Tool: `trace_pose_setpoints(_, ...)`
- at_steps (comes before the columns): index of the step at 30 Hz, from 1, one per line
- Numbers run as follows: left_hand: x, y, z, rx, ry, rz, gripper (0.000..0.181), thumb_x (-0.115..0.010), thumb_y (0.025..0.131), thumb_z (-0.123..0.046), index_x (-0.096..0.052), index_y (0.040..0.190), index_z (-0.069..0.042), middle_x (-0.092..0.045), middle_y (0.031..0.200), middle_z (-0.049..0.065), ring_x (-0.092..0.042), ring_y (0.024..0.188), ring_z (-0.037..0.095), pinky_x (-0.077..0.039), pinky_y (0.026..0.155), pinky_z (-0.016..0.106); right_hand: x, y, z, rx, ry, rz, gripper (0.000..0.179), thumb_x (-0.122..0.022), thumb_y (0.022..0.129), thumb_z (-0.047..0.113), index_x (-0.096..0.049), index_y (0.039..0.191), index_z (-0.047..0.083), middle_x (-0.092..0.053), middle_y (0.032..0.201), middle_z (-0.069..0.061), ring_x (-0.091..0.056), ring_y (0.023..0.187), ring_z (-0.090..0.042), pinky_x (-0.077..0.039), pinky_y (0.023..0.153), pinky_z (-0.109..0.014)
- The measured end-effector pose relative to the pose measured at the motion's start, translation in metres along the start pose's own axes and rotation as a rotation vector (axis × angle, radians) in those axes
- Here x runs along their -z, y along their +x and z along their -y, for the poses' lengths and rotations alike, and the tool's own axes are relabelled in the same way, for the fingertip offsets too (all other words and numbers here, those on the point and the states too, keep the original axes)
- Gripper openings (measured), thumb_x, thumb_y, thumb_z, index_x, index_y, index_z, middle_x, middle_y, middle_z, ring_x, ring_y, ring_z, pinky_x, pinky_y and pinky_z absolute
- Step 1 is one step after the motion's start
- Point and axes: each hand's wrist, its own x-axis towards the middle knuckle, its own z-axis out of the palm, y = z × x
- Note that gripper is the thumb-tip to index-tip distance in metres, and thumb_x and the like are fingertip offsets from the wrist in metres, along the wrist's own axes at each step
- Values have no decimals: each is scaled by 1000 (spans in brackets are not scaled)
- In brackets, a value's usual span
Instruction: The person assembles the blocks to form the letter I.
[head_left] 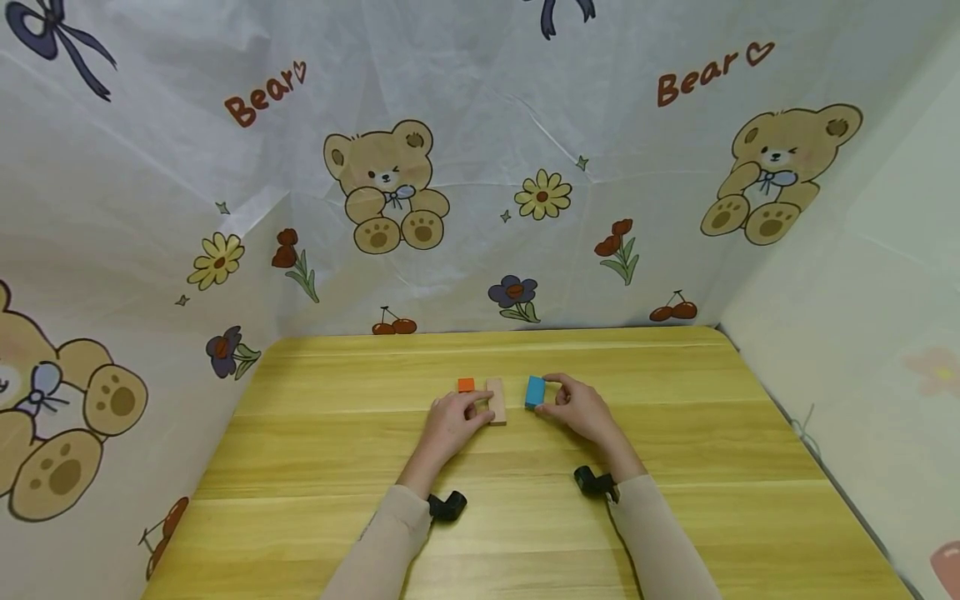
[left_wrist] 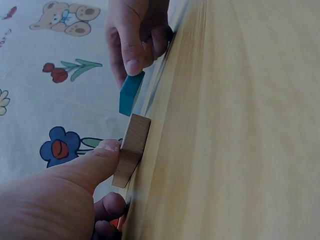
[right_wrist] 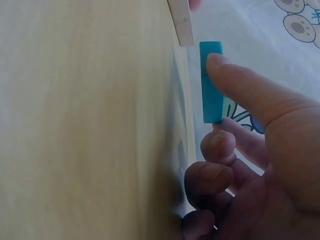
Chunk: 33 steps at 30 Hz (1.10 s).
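Pinching 1 blue block [head_left: 535, 392], right hand [head_left: 587, 410]; left hand [head_left: 452, 422] pinches wooden block [head_left: 498, 406]. Forward slip might nudge orange block [head_left: 466, 384] just beyond.

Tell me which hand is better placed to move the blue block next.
Probably the right hand: it pinches the blue block, while the left hand holds the plain wooden block.

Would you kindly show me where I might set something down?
The yellow wood-grain table is bare left of the left hand, right of the right hand, and nearer, between the beige sleeves. Crowded: around the hands, with the small orange block, pale wooden rectangular block and blue rectangular block.
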Motion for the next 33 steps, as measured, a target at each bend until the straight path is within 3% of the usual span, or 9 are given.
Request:
trace_pose_setpoints(16,0,0,-1,1,2,-7,35,-76,99,-37,-76,133,-25,-55,66,-11,-45,70,10,-33,80,34,5,-4,0,19,57,8,63,-85,92,33,-61,146,12,-57,83,-3,-47,69,-17,-40,65,-31)
trace_pose_setpoints(33,-2,1,3,3,2,-19,35,-76,99,-38,-76,132,-27,-55,67,-12,-45,71,10,-33,80,33,14,-17,20,71,62,4,61,-85,92,28,-61,146,13,-56,82,-2,-47,70,-17,-40,64,-29)
